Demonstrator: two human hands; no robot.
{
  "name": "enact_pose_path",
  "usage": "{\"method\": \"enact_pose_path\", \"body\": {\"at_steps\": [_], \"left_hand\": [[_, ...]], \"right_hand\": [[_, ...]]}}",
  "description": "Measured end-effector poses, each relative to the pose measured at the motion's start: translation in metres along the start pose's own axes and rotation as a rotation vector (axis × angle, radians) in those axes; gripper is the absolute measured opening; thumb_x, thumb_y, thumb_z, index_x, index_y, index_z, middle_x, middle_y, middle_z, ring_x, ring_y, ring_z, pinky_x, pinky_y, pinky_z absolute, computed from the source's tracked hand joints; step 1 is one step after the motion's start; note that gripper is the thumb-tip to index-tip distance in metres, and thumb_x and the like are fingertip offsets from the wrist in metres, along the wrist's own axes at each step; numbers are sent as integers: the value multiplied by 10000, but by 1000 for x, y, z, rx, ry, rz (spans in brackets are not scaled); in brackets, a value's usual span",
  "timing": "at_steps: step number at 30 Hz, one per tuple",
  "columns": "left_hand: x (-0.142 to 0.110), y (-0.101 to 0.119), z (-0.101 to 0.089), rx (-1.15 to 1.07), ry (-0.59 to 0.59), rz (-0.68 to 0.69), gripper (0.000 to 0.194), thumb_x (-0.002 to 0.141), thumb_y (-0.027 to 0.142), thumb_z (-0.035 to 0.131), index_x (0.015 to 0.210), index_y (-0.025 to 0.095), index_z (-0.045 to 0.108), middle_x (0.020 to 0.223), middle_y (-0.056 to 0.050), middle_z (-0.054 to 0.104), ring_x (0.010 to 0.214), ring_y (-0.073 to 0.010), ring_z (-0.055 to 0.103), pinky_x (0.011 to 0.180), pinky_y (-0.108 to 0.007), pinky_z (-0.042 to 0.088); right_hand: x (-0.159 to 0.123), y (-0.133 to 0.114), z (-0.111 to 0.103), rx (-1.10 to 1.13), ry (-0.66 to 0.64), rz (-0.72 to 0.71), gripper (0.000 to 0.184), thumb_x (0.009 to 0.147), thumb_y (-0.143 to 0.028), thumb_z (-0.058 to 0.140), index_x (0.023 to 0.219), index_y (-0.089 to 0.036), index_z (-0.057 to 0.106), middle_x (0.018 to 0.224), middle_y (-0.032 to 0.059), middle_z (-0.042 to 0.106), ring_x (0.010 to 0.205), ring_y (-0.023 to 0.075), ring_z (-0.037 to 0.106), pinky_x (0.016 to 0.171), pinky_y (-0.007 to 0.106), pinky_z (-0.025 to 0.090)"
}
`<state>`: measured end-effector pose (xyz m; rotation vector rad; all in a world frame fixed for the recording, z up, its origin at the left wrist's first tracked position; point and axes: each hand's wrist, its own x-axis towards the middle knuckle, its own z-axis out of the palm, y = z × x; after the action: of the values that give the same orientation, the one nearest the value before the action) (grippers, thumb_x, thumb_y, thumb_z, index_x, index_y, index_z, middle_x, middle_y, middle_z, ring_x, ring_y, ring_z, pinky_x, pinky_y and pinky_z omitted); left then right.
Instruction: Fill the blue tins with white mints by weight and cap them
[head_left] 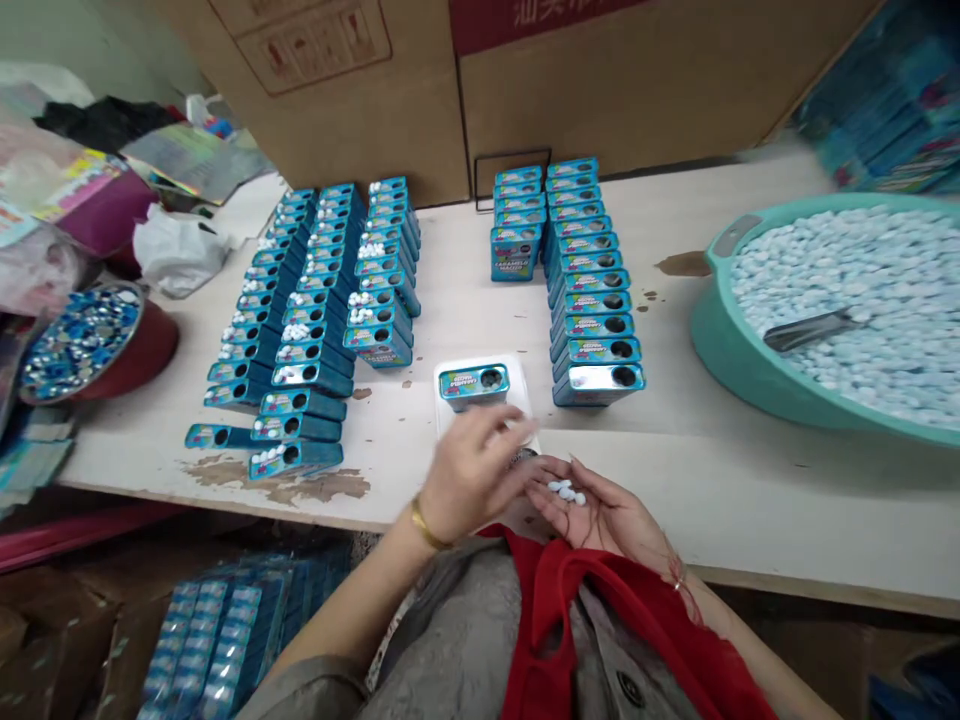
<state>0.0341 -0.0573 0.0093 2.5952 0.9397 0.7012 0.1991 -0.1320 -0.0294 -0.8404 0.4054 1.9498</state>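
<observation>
My right hand (600, 510) lies palm up near the table's front edge, cupping several small white candies (566, 492). To its left my left hand (474, 462) hovers with bent fingers apart and slightly blurred; nothing shows in them. Its thumb reaches toward the right palm. Just beyond the left hand, a blue candy tin (474, 383) stands upright on a small white scale (523, 385). The round opening in the tin's top looks dark, and the left hand hides part of the scale's front.
Rows of upright blue tins (315, 300) stand at left, some with white candies on top; more tins (596, 300) stand right of centre. A turquoise basin (750, 375) holds white candies and a metal scoop (814, 328). A red bowl (154, 345) sits left; cardboard boxes (360, 130) behind.
</observation>
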Motion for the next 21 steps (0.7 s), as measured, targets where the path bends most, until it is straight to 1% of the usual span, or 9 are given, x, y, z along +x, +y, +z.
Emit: {"method": "enact_pose_path", "body": {"at_steps": [1, 3, 4, 6, 8, 12, 16, 19, 21], "left_hand": [[4, -11, -10, 96, 36, -54, 466, 858, 394, 559, 1254, 163, 472, 1194, -134, 540, 1092, -236, 504, 893, -371, 419], [14, -35, -29, 257, -15, -103, 597, 816, 442, 602, 1316, 163, 432, 1226, -150, 523, 1105, -279, 484, 883, -408, 381], [20, -45, -35, 301, -83, -98, 573, 820, 425, 601, 1308, 169, 444, 1193, -139, 547, 1065, -272, 501, 854, -397, 373], [36, -65, -43, 334, -202, -59, 424, 849, 343, 572, 1236, 185, 504, 1077, -97, 603, 954, -233, 534, 786, -359, 360], [60, -81, -43, 357, -213, -31, 334, 857, 294, 555, 1173, 189, 536, 1015, -74, 620, 903, -218, 538, 750, -342, 347], [128, -113, -27, 414, -123, -54, 335, 829, 290, 573, 1145, 184, 544, 1026, -80, 605, 927, -237, 536, 755, -344, 342], [188, -142, 2, 405, -179, -97, 335, 797, 269, 604, 1124, 207, 564, 1066, -86, 583, 974, -247, 530, 814, -366, 348], [205, -158, 22, 409, -169, -113, 360, 782, 252, 617, 1137, 220, 568, 1146, -107, 550, 1062, -283, 498, 871, -417, 348], [204, -166, 32, 378, -70, -155, 502, 769, 273, 636, 1247, 208, 495, 1298, -141, 457, 1190, -324, 419, 949, -464, 326]], "right_hand": [[0, -1, 2, -11, 11, 0, 165, 834, -184, 576, 924, -86, 673, 873, 120, 737, 854, 187, 706, 794, 277, 560], [0, -2, 6, -24, 17, -6, 175, 829, -189, 588, 928, -75, 676, 906, 139, 736, 903, 195, 699, 798, 265, 555], [1, -2, 7, -27, 10, -10, 165, 823, -191, 599, 917, -80, 679, 897, 131, 739, 897, 189, 701, 794, 258, 554], [3, -2, 9, -30, -19, -7, 144, 809, -205, 629, 887, -98, 685, 864, 109, 744, 867, 173, 706, 780, 247, 552], [6, -3, 10, -26, -47, -1, 143, 788, -219, 662, 868, -104, 690, 836, 99, 745, 840, 168, 708, 769, 246, 551], [11, -9, 9, 15, -58, -4, 178, 732, -221, 724, 846, -86, 702, 805, 107, 743, 808, 182, 712, 752, 250, 551], [13, -16, 5, 46, -44, -2, 207, 706, -244, 750, 839, -91, 710, 804, 109, 746, 810, 194, 713, 756, 261, 552], [13, -20, 1, 55, -49, -36, 200, 732, -253, 730, 858, -99, 710, 822, 109, 746, 827, 188, 710, 788, 266, 544], [14, -22, 0, 58, -47, -43, 196, 747, -259, 718, 862, -101, 708, 825, 108, 745, 830, 184, 708, 797, 266, 542]]}}
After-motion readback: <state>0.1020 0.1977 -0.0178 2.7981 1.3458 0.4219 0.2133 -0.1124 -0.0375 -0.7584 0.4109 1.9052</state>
